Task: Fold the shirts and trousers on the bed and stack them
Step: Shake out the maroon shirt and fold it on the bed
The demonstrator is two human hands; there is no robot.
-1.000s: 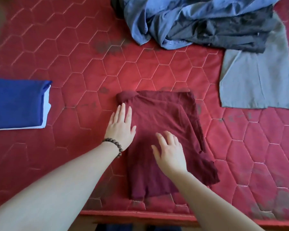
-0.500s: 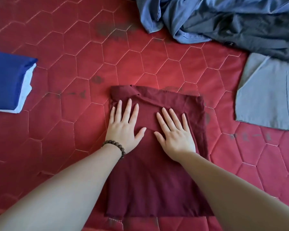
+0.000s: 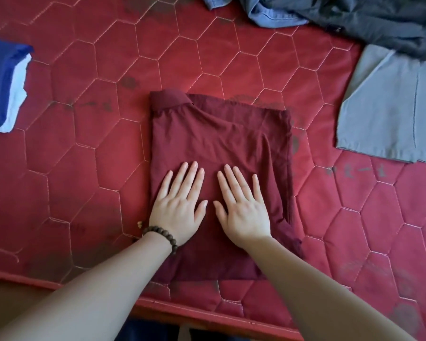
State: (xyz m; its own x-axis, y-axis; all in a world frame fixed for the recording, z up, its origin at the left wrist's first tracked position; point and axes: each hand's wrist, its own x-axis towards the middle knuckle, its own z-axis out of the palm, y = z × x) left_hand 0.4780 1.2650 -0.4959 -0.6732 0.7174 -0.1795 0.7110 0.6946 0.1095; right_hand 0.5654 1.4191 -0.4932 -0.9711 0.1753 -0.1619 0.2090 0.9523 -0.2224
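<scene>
Both hands, left (image 3: 180, 207) and right (image 3: 242, 207), grip open, press flat on what looks a folded maroon shirt (image 3: 219, 134).

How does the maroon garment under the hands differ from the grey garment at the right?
The maroon garment is folded into a compact rectangle; the grey garment lies spread in a single layer. Left hand and right hand press flat on the maroon one; nothing touches the grey one except dark clothing overlapping its top. Both rest on the red mattress.

Maroon shirt (image 3: 219, 153) on the red hexagon-quilted bed (image 3: 89, 168); left of the shirt blue-and-white folds (image 3: 3, 82), right grey cloth (image 3: 391, 114).
</scene>
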